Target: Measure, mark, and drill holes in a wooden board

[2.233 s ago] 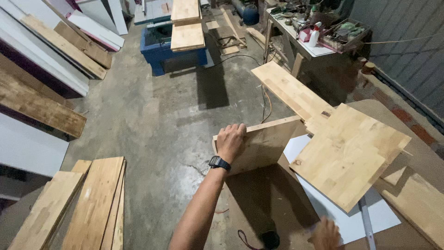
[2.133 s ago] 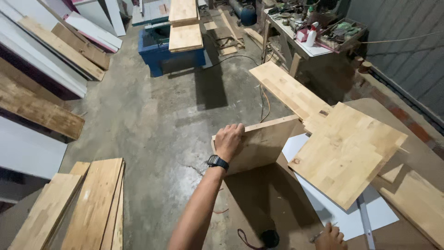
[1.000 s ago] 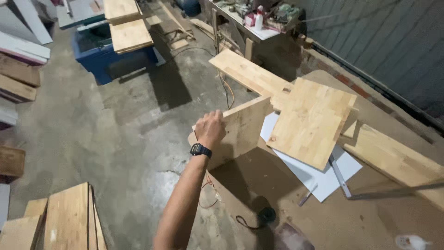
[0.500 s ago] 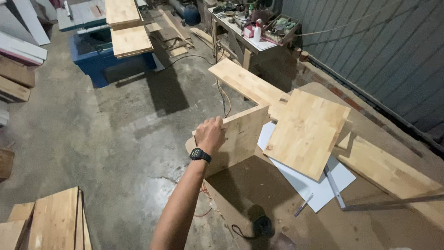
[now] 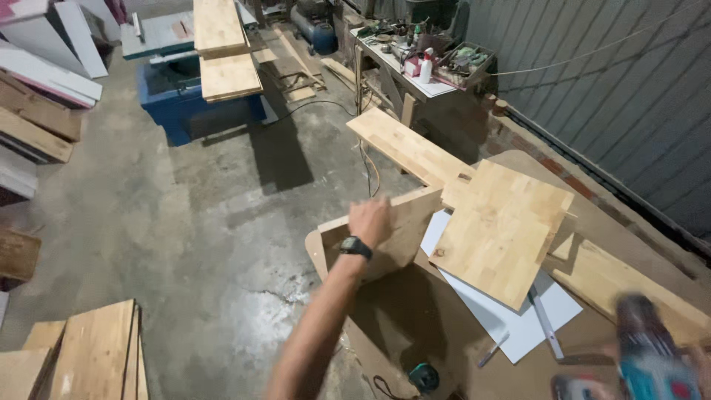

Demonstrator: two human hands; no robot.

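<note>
My left hand (image 5: 370, 220) grips the top edge of an upright wooden panel (image 5: 400, 233) standing at the near left edge of a brown worktable (image 5: 415, 311). A black watch sits on that wrist. A square wooden board (image 5: 500, 230) lies flat to the right of the panel, over a white sheet (image 5: 518, 318). At the bottom right corner a blurred teal and red power drill (image 5: 652, 359) comes into view; my right hand (image 5: 700, 367) holding it is mostly cut off by the frame.
A long plank (image 5: 407, 144) juts off the table's far side, another plank (image 5: 629, 285) lies at the right. A tape measure (image 5: 424, 376), a pencil and a metal ruler lie on the table. A blue saw table (image 5: 200, 104) with boards, stacked boards at bottom left, a cluttered bench behind.
The view has swung right and tilted up. The drill has risen into view at the bottom right. My left hand has stayed on the upright panel.
</note>
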